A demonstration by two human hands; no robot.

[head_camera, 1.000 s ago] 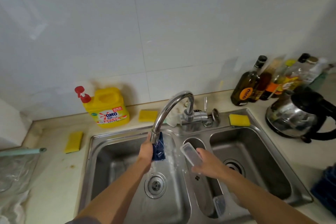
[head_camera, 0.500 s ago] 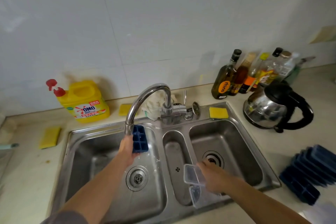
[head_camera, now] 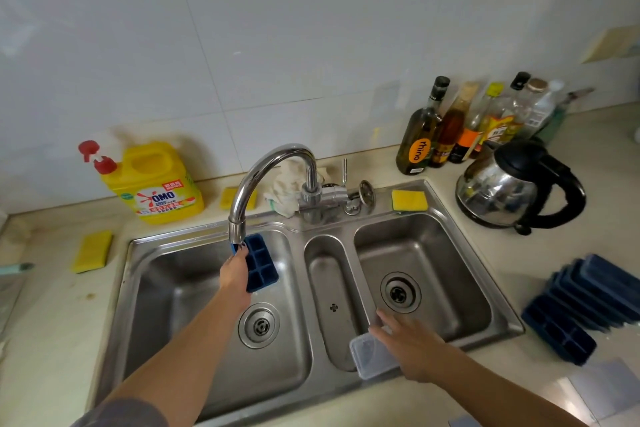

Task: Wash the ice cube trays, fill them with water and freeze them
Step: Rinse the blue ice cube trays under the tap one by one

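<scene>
The left arm reaches from the near left toward the far middle, forearm bare, a grey sleeve (head_camera: pixel 117 412) at the upper arm. The left grip (head_camera: pixel 235 274) is raised with its wrist straight, fingers curled round the left edge of a blue ice cube tray (head_camera: pixel 263 269). The right forearm, also bare, comes in from the near right. The right grip (head_camera: pixel 412 347) lies low, palm down, fingers straight and slightly spread, pointing far-left.
</scene>
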